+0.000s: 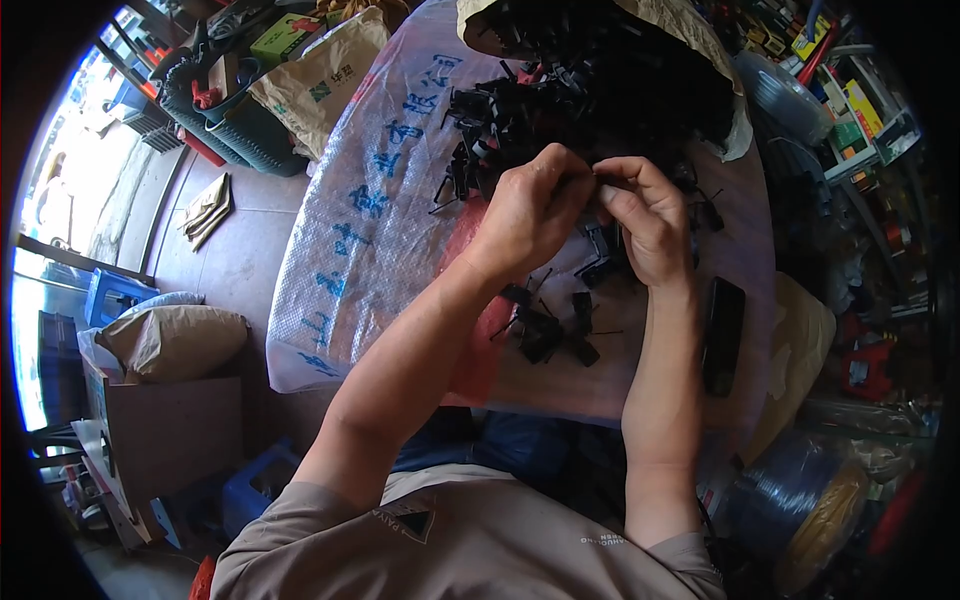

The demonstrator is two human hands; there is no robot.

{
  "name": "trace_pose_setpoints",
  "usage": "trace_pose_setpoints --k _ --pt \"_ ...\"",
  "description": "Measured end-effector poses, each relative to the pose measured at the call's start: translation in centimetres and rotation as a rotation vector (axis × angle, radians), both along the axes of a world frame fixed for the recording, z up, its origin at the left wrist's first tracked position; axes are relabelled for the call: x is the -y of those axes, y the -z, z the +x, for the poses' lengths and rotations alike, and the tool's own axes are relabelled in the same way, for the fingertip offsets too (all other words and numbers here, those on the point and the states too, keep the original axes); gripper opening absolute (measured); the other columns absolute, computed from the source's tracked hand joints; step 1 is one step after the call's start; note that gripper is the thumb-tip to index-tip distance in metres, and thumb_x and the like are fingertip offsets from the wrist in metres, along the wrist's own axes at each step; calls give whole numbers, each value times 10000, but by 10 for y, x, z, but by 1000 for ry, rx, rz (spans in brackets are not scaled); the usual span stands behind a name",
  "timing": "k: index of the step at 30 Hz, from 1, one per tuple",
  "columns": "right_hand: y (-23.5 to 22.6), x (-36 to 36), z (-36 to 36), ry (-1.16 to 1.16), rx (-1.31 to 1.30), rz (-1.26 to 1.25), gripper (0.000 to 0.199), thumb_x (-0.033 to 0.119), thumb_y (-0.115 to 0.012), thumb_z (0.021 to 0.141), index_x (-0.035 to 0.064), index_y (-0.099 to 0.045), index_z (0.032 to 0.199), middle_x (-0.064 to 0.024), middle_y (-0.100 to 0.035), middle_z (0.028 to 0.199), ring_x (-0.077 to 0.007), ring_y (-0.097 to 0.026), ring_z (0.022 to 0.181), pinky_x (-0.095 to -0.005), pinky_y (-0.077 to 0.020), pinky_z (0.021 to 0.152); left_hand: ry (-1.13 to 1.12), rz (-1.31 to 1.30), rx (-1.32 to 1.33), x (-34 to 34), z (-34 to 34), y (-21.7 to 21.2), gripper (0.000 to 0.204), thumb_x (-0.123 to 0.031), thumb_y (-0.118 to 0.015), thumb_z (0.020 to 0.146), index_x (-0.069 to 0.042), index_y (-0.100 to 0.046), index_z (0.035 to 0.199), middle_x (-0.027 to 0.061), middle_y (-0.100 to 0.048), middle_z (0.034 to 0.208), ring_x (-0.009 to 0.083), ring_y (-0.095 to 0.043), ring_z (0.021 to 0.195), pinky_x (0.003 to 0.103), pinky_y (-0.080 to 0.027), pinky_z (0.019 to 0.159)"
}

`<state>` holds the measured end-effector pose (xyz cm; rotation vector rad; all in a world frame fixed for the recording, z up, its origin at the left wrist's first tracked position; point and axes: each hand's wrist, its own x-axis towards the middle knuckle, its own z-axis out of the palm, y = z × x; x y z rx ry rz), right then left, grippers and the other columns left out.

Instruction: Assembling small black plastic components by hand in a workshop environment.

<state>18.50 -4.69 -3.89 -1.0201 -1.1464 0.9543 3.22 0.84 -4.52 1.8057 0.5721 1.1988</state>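
My left hand (540,205) and my right hand (648,222) meet above the table, fingertips almost touching. The fingers of both are closed in a pinch. Whatever lies between them is small and dark, and I cannot make it out. Beneath and in front of my hands are many small black plastic parts (540,332), some with thin stems sticking out. A dense heap of the same black parts (580,95) spills from an open brown paper sack (740,145) at the far side.
A woven white plastic sheet (330,250) with blue writing covers the table's left. A black phone-shaped slab (722,337) lies at the right. Paper bags (325,85) and a stuffed sack (175,340) stand left; a wrapped coil (800,510) and crowded shelves (860,115) flank the right.
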Motion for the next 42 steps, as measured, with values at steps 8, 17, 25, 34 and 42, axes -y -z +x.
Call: trace_pose_setpoints --k 8,17,25,34,42 --pt "-8 8 7 0 128 -48 156 138 -646 899 10 -628 986 29 -580 751 -33 -504 654 -166 -410 603 331 -585 156 -5 -7 -6 192 -149 -586 934 27 -594 1013 20 -611 790 77 -548 686 217 -459 619" --pt "-7 9 11 -35 177 -127 137 141 -643 899 16 -628 952 18 -593 714 -37 -521 594 -175 -414 538 247 -318 -119 -3 -13 -9 343 -153 -648 883 69 -583 1136 87 -657 931 117 -608 821 263 -503 744" --pt "-8 8 2 -11 211 -141 81 49 -605 885 -3 -615 947 19 -588 714 -40 -526 603 -178 -414 537 180 -390 -170 -10 -14 -10 315 -130 -653 826 100 -604 1036 119 -671 849 152 -650 770 279 -529 716" --pt "3 12 -14 324 1405 -310 315 111 -688 721 30 -640 1021 -108 -630 766 -295 -629 727 -382 -491 660 448 -925 612 -51 -34 14 226 -105 -482 908 -2 -556 1097 148 -643 944 217 -643 804 341 -553 717" --pt "4 13 -15 284 1414 -350 388 135 -665 713 69 -646 1095 -136 -645 771 -307 -639 764 -396 -498 722 382 -997 475 -44 -29 10 107 -41 -555 896 23 -606 966 120 -611 833 183 -577 662 295 -485 585"
